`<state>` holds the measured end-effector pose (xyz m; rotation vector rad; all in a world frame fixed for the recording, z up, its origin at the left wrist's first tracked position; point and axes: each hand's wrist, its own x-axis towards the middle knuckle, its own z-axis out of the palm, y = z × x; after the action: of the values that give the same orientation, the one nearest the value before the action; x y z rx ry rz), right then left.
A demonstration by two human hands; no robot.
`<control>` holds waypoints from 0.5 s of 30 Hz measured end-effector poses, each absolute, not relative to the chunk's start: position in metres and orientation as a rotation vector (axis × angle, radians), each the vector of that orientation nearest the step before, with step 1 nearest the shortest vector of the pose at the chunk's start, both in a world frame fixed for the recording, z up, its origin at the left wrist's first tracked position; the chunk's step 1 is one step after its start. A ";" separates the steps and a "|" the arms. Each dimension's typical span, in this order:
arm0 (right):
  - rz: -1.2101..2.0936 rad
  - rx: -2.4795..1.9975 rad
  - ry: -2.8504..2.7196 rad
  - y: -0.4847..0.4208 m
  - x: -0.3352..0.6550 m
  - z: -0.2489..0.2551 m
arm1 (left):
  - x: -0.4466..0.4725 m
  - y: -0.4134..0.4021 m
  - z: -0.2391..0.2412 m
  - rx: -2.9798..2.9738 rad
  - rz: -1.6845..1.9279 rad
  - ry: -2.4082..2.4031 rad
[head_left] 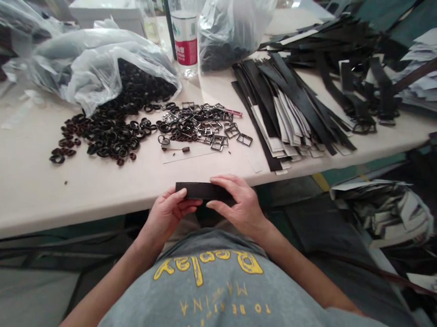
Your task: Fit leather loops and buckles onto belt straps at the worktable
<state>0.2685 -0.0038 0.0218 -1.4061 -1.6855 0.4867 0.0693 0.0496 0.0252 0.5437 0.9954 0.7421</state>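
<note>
Between my hands, at the table's front edge, is a black strap point(200, 190), its flat face toward me. My left hand point(171, 206) pinches its left end, thumb on top and fingers beneath. At the other end, my right hand point(239, 201) curls around the strap, with the fingers along the far edge and the thumb on the near side. The rest of the strap is hidden behind my right hand. Just beyond lie loose metal buckles point(219, 142) and a heap of small black loops point(109, 138).
Black strips with pale backs point(292, 109) lie piled on the right of the table point(105, 190). A torn plastic bag point(83, 68) spills loops at the back left. Behind stand a plastic bottle point(185, 37) and another filled bag point(232, 29). A bin of scraps point(395, 212) sits lower right.
</note>
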 end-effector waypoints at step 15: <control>0.518 -1.465 -1.698 0.000 0.252 0.015 | 0.076 0.040 0.013 0.696 0.801 0.933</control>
<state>0.2517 0.0002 0.0152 -1.4651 -1.6978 0.5176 0.0762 0.0399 0.0131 0.6960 0.9326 0.8014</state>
